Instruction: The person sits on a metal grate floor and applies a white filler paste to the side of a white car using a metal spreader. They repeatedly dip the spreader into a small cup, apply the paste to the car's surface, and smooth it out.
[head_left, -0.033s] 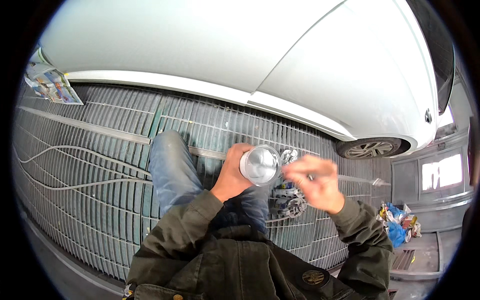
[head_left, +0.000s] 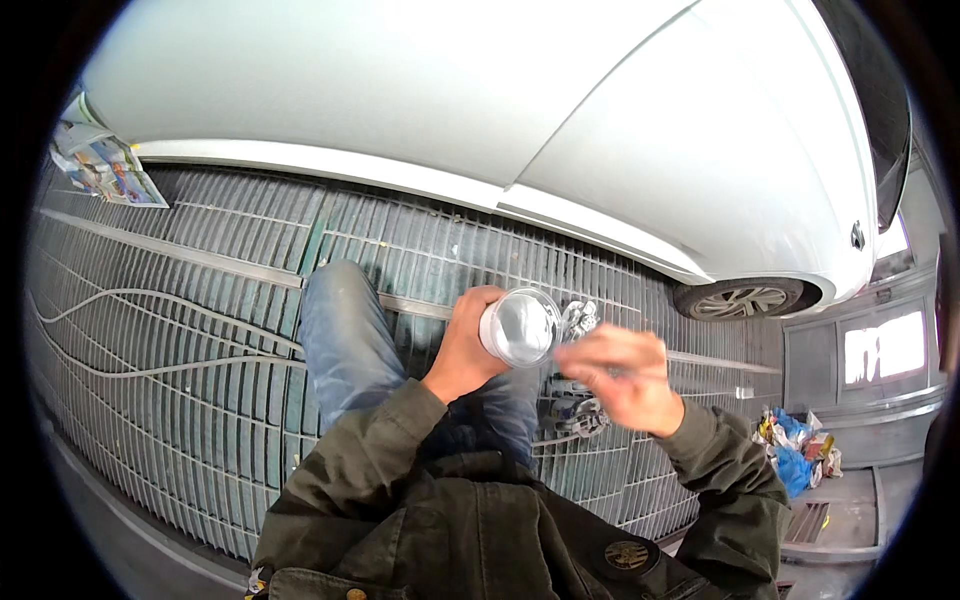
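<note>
Your left hand (head_left: pixel 467 345) grips a cup (head_left: pixel 522 326) at its two o'clock; your right hand (head_left: pixel 627 378), at the cup's four o'clock, is blurred, grip unclear. A knock from it could tip the cup.

You get bright, whitish light on the white car (head_left: pixel 690 160), its upper panels nearly washed out, while the floor grating (head_left: pixel 200 415) darkens into shadow along its sill. Past the car's wheel end, a window (head_left: pixel 885 347) glares white. Blur smears your right grip (head_left: pixel 628 378) beside the car, and fisheye distortion bows its sill toward a black rim.
</note>
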